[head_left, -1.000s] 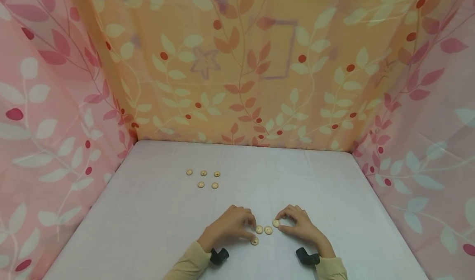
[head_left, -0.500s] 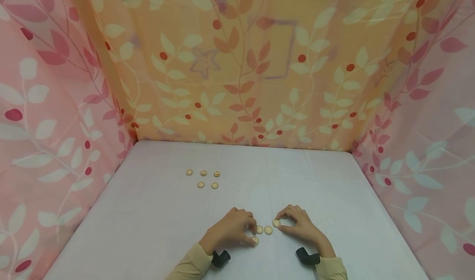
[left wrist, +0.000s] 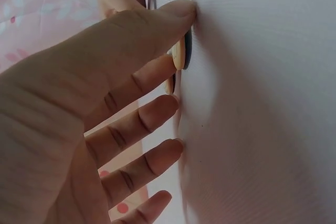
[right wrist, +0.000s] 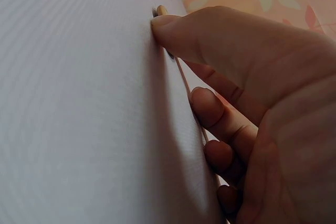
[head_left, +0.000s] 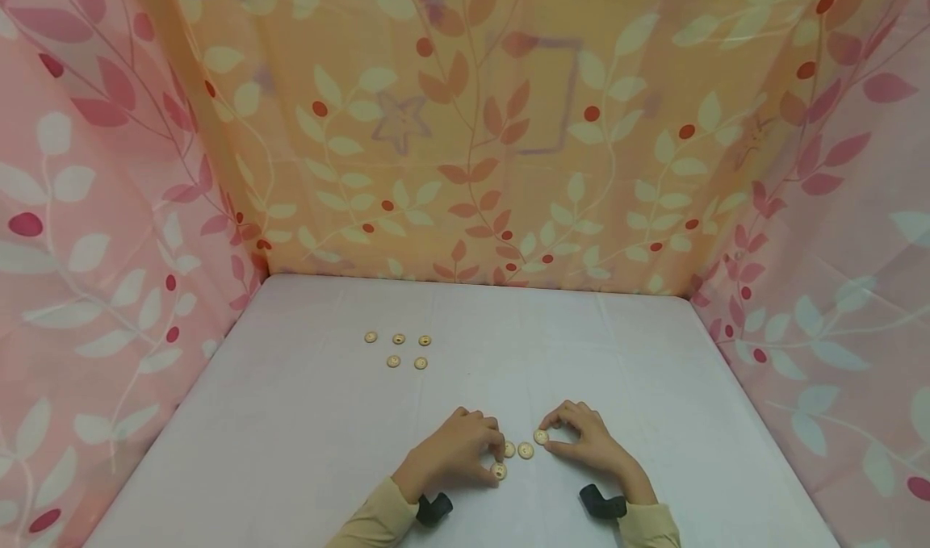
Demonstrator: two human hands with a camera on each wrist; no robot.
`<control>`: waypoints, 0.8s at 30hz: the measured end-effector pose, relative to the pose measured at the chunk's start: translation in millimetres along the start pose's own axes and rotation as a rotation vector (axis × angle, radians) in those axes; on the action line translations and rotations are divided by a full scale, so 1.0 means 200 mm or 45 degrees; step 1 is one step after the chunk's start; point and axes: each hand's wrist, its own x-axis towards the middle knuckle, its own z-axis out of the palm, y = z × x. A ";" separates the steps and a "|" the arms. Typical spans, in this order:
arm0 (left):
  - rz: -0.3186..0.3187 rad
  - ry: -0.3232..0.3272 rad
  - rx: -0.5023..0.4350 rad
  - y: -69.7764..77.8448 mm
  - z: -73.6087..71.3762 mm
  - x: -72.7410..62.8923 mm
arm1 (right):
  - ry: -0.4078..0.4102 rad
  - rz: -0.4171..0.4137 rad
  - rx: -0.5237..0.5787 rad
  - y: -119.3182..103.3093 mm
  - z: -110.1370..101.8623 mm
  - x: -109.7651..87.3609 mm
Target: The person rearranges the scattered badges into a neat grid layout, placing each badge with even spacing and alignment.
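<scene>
In the head view my left hand (head_left: 461,449) is low on the white table, its thumb and index finger pinching a small round cream disc (head_left: 498,471). From the left wrist view that disc (left wrist: 179,53) shows a pale face and a dark underside, with the thumb along its edge. Right behind it lies another disc (head_left: 509,449), partly covered by the left fingers. A third disc (head_left: 525,450) lies between the two hands. My right hand (head_left: 584,437) pinches a disc (head_left: 541,437) at the table between thumb and index finger, its other fingers curled inward.
Farther back on the white table (head_left: 305,419), several like discs (head_left: 399,339) lie in two short rows. Under the right fingers a dark bit (head_left: 557,424) is partly hidden. Floral cloth (head_left: 465,128) hangs at the back and both sides. Black wrist mounts (head_left: 602,503) sit below the hands.
My left hand has shifted slightly right, and its index finger has come down toward the thumb round the near disc. The right hand stays put on its disc.
</scene>
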 end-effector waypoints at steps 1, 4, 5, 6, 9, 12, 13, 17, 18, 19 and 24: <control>0.006 -0.004 0.004 0.00 0.00 0.00 | -0.001 0.000 0.000 0.00 0.00 0.00; 0.014 -0.017 0.007 0.01 0.00 0.00 | 0.001 -0.002 -0.002 0.00 0.00 0.00; 0.014 -0.022 0.006 0.01 -0.01 0.00 | 0.001 -0.001 -0.002 0.00 0.00 0.00; 0.013 -0.025 0.002 0.01 -0.01 0.00 | -0.001 0.000 0.000 0.00 0.00 0.00; 0.016 -0.031 -0.015 0.01 -0.01 0.00 | -0.004 0.004 0.000 0.00 0.00 0.00; 0.018 -0.037 -0.033 0.01 -0.02 -0.01 | -0.002 0.009 0.001 0.00 0.00 0.00; 0.018 -0.041 -0.036 0.01 -0.02 -0.01 | 0.000 0.012 -0.003 0.00 0.00 0.00; -0.001 -0.067 -0.050 0.00 -0.02 -0.01 | 0.003 0.018 0.001 0.00 0.00 0.00; -0.008 -0.074 -0.057 0.00 -0.02 -0.01 | 0.004 0.017 0.004 0.00 0.00 0.00; -0.015 -0.078 -0.063 -0.01 -0.02 -0.01 | 0.006 0.016 0.005 0.00 0.00 0.00; -0.051 -0.084 -0.098 -0.03 -0.03 -0.02 | 0.009 0.021 0.028 0.00 0.00 0.00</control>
